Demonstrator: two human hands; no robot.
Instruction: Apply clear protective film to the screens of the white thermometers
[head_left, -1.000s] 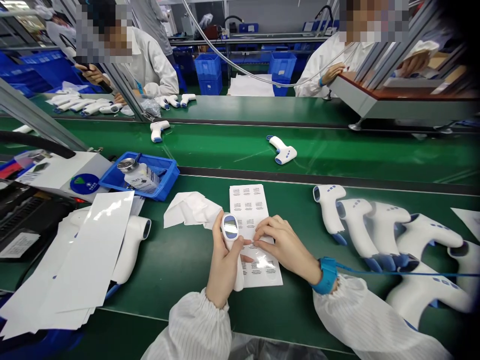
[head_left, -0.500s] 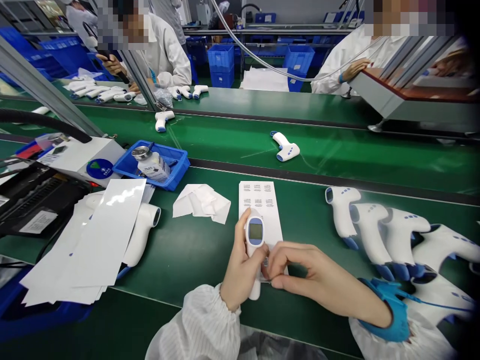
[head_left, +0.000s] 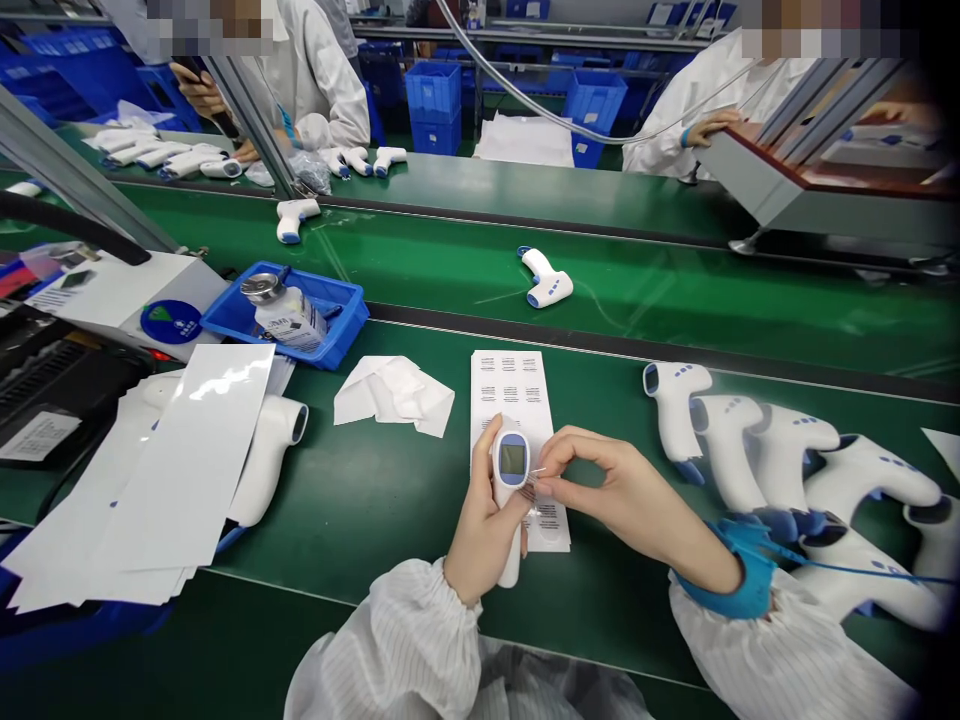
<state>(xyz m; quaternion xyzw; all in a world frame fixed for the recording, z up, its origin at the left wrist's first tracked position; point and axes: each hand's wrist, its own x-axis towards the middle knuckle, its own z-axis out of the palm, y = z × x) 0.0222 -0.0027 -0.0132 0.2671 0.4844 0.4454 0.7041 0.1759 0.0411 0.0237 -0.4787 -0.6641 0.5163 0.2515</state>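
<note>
From here it reads as a factory line: a far green belt conveyor (head_left: 525, 190) runs across the view, crossed by aluminium extrusion posts (head_left: 247, 120), with stacked blue plastic crates (head_left: 433, 105) beyond it and steel shelving racks (head_left: 525, 35) holding more blue bins along the back. A clear air hose (head_left: 570, 118) arcs across above the belt, and a grey machine housing (head_left: 780, 185) with a reddish-brown top sits upper right. Dark green floor (head_left: 480, 135) shows between the crates; lighting looks bright and even.
</note>
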